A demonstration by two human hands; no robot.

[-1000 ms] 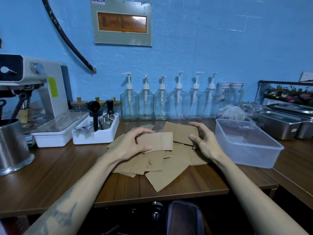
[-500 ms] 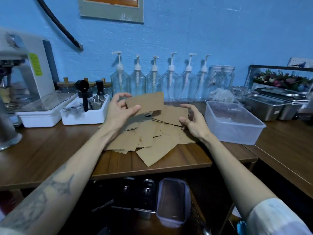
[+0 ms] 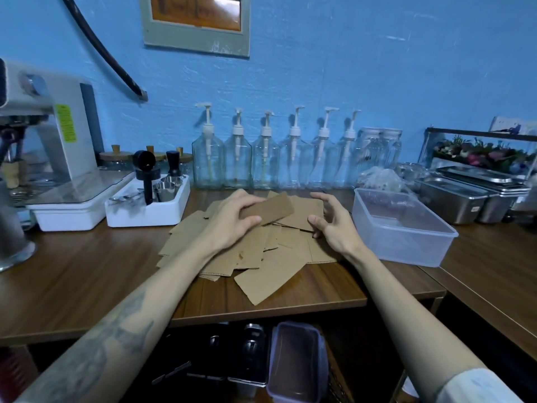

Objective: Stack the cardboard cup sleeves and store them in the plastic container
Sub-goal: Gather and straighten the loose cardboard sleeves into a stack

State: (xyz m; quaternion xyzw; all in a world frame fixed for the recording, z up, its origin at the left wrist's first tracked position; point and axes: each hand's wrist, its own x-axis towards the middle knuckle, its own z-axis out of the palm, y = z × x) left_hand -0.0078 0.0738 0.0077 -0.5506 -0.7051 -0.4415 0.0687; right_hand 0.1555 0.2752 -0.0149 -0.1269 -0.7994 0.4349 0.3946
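Espresso machine sits far left on the wooden counter, white tray of tools next to it. Left hand pinches one cardboard sleeve between thumb and fingers, lifted just over the messy pile of sleeves. Right hand has loosely curled fingers resting on the pile's right side. Plastic container is just right of that, nothing in it.

No text could be read. The yellow-green sticker on the coffee machine at the far left carried print too blurred to make out, as did the framed wall panel.
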